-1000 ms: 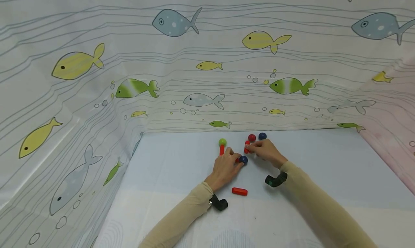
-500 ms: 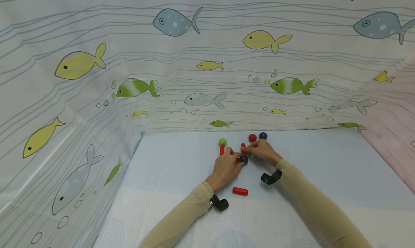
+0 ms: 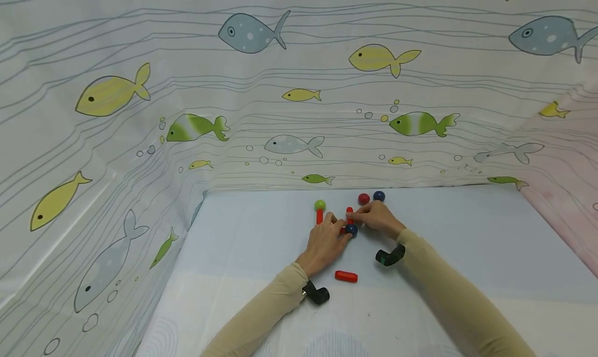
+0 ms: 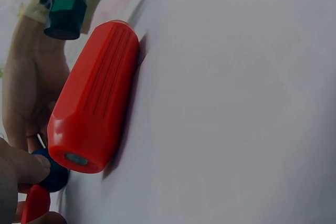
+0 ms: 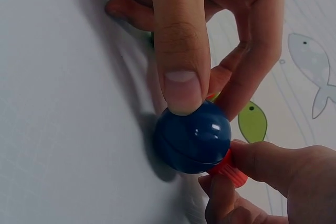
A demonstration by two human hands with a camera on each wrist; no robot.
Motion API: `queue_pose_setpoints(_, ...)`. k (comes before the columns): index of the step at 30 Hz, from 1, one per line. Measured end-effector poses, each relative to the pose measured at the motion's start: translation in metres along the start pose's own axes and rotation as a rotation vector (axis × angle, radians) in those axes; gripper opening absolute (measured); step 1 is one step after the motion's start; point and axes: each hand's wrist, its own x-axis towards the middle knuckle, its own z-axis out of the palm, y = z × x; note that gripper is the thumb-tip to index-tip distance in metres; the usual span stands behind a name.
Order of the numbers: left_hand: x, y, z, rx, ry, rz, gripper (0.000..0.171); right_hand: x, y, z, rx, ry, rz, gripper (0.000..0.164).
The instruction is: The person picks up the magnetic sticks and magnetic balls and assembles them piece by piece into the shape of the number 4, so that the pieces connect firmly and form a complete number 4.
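Left hand: the left hand (image 3: 324, 242) is curled, with its thumb pressed on a blue ball (image 3: 351, 230); the gap between thumb and fingers is about as wide as the ball.
Blue ball: sits between the two hands in the far half of the white table (image 3: 243, 243).
Stick by the ball: a short red piece (image 3: 342, 231) shows between the left fingers and the ball, mostly hidden.
Right hand: the right hand (image 3: 380, 218) pinches a red stick (image 3: 350, 215) between thumb and fingers, nearly closed.
Pinched stick: one end is right by the blue ball; whether they touch cannot be told.
Green ball: the green ball (image 3: 320, 205) lies beyond the left hand, at the far end of another red rod (image 3: 320, 216).
Back edge: a red ball (image 3: 364, 198) and a second blue ball (image 3: 379, 196) lie near each other, just beyond the right hand.
Loose bar: a ridged red bar (image 3: 346, 276) lies nearer the person, a grey metallic disc (image 4: 76, 158) in its end.
Backdrop: a fish-print cloth (image 3: 336, 118) rises behind the table.
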Motion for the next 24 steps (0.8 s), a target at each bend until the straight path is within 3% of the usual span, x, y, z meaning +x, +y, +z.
queue_pose_setpoints(24, 0.0010, 0.0002, 0.0020, 0.054, -0.018, -0.020, 0.028, -0.0006, 0.0013, -0.0001, -0.014, -0.019, -0.049, 0.038)
